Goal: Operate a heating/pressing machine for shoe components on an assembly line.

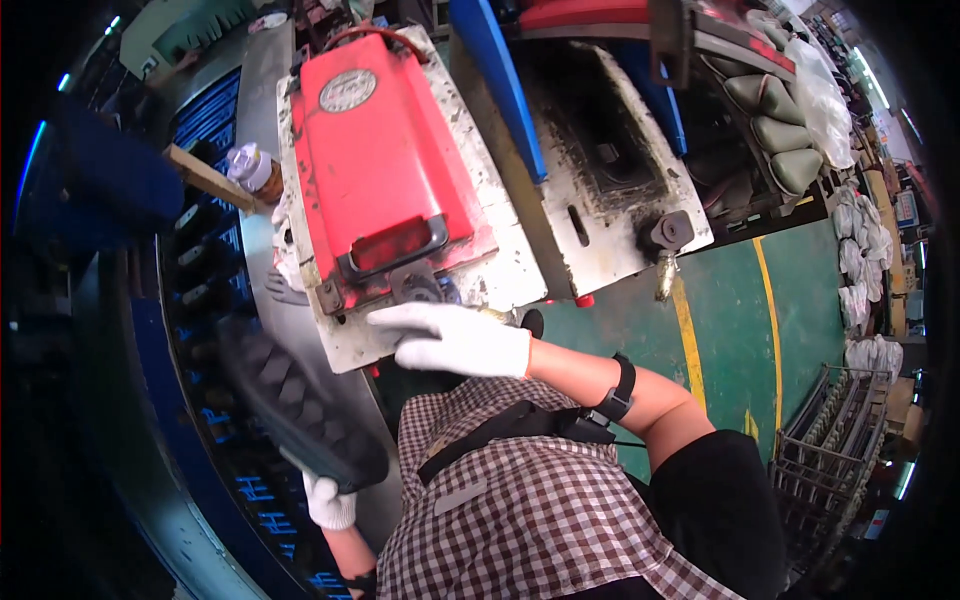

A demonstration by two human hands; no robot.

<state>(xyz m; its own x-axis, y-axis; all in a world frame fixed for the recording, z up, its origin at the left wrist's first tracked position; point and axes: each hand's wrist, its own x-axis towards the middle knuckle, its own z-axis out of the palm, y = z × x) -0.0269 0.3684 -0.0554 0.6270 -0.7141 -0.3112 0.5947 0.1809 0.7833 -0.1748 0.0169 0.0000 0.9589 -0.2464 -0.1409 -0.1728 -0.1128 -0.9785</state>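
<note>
A black shoe sole [305, 410] with a chunky tread hangs tilted at the lower left, slightly blurred. My left hand [328, 503], in a white knit glove, grips its lower end; some of its fingers are hidden behind the sole. In a matching glove, my right hand [455, 342] reaches left with its fingers stretched out and nothing visible in them. It is just in front of a dark metal fitting [415, 283] at the near end of the red machine cover [385, 150]; I cannot tell whether they touch.
The red cover sits on a worn white plate [515, 265]. Beside it is a second white plate [590, 255] with a blackened recess. A bottle [252, 170] stands at the left, near a row of blue racks. At the right are a metal rack cart [835, 445] and wrapped bundles [860, 245].
</note>
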